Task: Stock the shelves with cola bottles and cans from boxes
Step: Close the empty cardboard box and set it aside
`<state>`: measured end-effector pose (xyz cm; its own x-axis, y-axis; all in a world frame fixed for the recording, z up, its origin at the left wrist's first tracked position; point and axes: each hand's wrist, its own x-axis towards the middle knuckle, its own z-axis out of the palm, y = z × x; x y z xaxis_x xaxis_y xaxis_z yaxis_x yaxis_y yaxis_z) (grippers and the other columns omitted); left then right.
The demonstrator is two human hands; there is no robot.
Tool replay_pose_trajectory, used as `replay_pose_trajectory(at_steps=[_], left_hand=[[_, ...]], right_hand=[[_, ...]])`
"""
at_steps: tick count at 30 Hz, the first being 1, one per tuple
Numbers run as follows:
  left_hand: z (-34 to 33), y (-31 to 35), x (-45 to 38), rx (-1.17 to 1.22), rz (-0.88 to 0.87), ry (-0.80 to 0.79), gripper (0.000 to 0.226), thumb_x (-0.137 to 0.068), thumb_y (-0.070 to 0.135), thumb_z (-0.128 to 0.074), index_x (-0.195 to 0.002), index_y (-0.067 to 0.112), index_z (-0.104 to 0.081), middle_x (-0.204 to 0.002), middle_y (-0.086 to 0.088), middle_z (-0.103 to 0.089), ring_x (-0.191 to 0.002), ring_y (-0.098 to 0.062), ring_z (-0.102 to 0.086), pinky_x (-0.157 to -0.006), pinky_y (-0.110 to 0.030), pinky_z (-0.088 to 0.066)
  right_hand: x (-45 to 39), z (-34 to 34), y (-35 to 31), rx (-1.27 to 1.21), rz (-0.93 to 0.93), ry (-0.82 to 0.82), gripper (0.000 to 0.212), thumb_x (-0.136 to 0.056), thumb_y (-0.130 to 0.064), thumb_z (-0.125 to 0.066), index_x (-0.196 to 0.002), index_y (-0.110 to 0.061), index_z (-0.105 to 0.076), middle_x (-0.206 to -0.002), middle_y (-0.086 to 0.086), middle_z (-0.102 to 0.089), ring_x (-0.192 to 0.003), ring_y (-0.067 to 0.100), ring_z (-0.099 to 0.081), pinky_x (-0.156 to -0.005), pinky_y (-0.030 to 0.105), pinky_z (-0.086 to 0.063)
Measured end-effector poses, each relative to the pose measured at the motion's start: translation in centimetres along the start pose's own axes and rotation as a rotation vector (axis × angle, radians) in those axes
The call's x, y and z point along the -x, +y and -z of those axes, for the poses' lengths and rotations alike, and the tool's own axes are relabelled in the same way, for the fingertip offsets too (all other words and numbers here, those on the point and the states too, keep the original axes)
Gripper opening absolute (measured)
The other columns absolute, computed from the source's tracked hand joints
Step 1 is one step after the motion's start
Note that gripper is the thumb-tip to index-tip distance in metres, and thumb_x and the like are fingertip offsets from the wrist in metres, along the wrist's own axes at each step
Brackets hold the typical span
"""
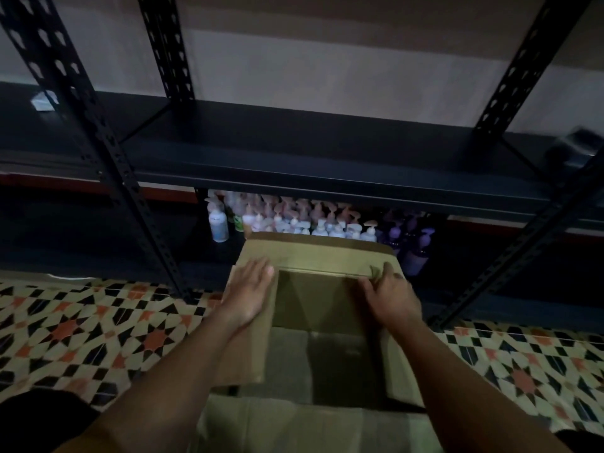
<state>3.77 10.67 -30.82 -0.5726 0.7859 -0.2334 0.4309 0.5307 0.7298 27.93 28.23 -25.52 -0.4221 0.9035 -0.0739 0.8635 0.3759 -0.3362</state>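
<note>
A brown cardboard box [313, 256] stands on the floor in front of me with its flaps spread open. The inside looks dark, and I see no bottles or cans in it. My left hand [250, 291] lies flat with straight fingers on the left flap. My right hand [390, 294] grips the far right corner where the right flap meets the far flap, with its fingers curled over the edge. A dark metal shelf [327, 155] runs across in front of the box with a bare board.
Below that shelf, a lower level holds several pump and spray bottles [294, 219]. Slotted black uprights [108, 148] stand left and right. A patterned tile floor [98, 325] spreads on both sides. A small dark object [573, 152] sits at the shelf's right end.
</note>
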Motion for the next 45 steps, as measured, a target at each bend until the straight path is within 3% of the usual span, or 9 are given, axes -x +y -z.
replay_pose_trajectory(at_steps=[8, 11, 15, 20, 27, 33, 37, 41, 45], left_hand=[[-1.9, -1.8, -1.1, -0.229, 0.131, 0.103, 0.070, -0.108, 0.034, -0.043, -0.163, 0.042, 0.000, -0.169, -0.002, 0.025, -0.155, -0.030, 0.024, -0.126, -0.052, 0.006], [-0.8, -1.0, -3.1, -0.207, 0.195, 0.093, 0.092, -0.101, 0.032, -0.061, -0.162, 0.039, 0.008, -0.171, -0.008, 0.016, -0.157, -0.035, 0.009, -0.126, -0.052, -0.004], [0.9, 0.1, -5.8, -0.180, 0.202, 0.128, 0.124, -0.082, 0.032, -0.085, -0.162, 0.037, 0.009, -0.157, -0.018, -0.030, -0.144, -0.040, -0.032, -0.115, -0.048, -0.033], [2.4, 1.0, -7.0, -0.033, 0.295, 0.140, 0.150, -0.062, 0.016, -0.099, -0.161, 0.038, 0.012, -0.159, -0.023, -0.019, -0.145, -0.045, -0.023, -0.114, -0.056, -0.033], [2.4, 0.5, -3.3, 0.256, 0.024, 0.350, 0.130, -0.063, 0.006, -0.096, -0.158, 0.037, -0.015, -0.143, 0.002, -0.036, -0.131, -0.019, -0.039, -0.106, -0.043, -0.043], [2.3, -4.0, 0.9, 0.135, -0.240, 0.375, 0.064, -0.072, 0.009, -0.091, -0.118, 0.039, -0.057, -0.125, 0.010, -0.065, -0.119, -0.011, -0.062, -0.102, -0.036, -0.051], [3.1, -7.4, 3.1, -0.111, -0.372, 0.145, 0.057, -0.087, 0.013, -0.081, -0.131, 0.039, -0.055, -0.150, 0.010, -0.048, -0.150, -0.012, -0.034, -0.121, -0.038, -0.035], [5.0, -8.4, 5.1, -0.452, -0.454, -0.037, 0.074, -0.099, 0.071, -0.037, -0.159, 0.027, -0.035, -0.169, 0.014, -0.017, -0.155, 0.003, 0.001, -0.126, -0.037, -0.023], [7.8, -7.5, 7.3, -0.852, -0.514, -0.394, 0.106, -0.084, 0.091, -0.037, -0.162, 0.036, 0.011, -0.166, 0.015, 0.029, -0.152, -0.004, 0.026, -0.128, -0.034, -0.005]], right_hand=[[3.5, -5.1, 6.9, 0.075, 0.014, -0.047, 0.057, -0.105, -0.055, -0.021, -0.156, -0.033, -0.025, -0.167, -0.001, -0.018, -0.154, 0.026, -0.011, -0.121, 0.063, -0.017], [3.8, -5.7, 8.1, 0.068, 0.012, -0.013, 0.058, -0.104, -0.057, -0.018, -0.156, -0.034, -0.026, -0.167, -0.001, -0.017, -0.154, 0.027, -0.008, -0.121, 0.057, -0.024], [3.6, -5.9, 8.3, 0.078, 0.018, 0.035, 0.059, -0.102, -0.057, -0.014, -0.154, -0.034, -0.032, -0.165, 0.000, -0.024, -0.152, 0.028, -0.015, -0.120, 0.052, -0.029], [3.7, -6.1, 8.4, 0.046, 0.028, 0.056, 0.056, -0.103, -0.057, -0.016, -0.152, -0.036, -0.033, -0.164, -0.001, -0.024, -0.151, 0.028, -0.017, -0.118, 0.051, -0.032], [3.8, -5.6, 8.3, -0.117, 0.005, 0.085, 0.050, -0.106, -0.049, -0.028, -0.149, -0.026, -0.041, -0.162, 0.003, -0.031, -0.150, 0.024, -0.021, -0.119, 0.045, -0.026], [4.5, -4.1, 8.5, -0.645, -0.088, 0.101, 0.074, -0.097, -0.021, -0.063, -0.157, -0.033, -0.020, -0.147, 0.005, -0.051, -0.134, 0.026, -0.051, -0.108, 0.050, -0.045], [4.7, -3.2, 9.6, -0.654, -0.038, 0.062, 0.104, -0.086, -0.012, -0.077, -0.159, -0.041, -0.010, -0.146, -0.006, -0.045, -0.132, 0.017, -0.047, -0.107, 0.046, -0.042], [4.6, -4.0, 10.7, -0.302, 0.067, -0.018, 0.062, -0.091, -0.033, -0.073, -0.147, -0.037, -0.047, -0.163, -0.001, -0.026, -0.142, 0.025, -0.039, -0.110, 0.039, -0.039], [4.2, -4.6, 11.1, -0.208, 0.081, -0.078, 0.059, -0.094, -0.039, -0.067, -0.149, -0.035, -0.045, -0.169, -0.002, -0.008, -0.148, 0.029, -0.031, -0.118, 0.046, -0.037]])
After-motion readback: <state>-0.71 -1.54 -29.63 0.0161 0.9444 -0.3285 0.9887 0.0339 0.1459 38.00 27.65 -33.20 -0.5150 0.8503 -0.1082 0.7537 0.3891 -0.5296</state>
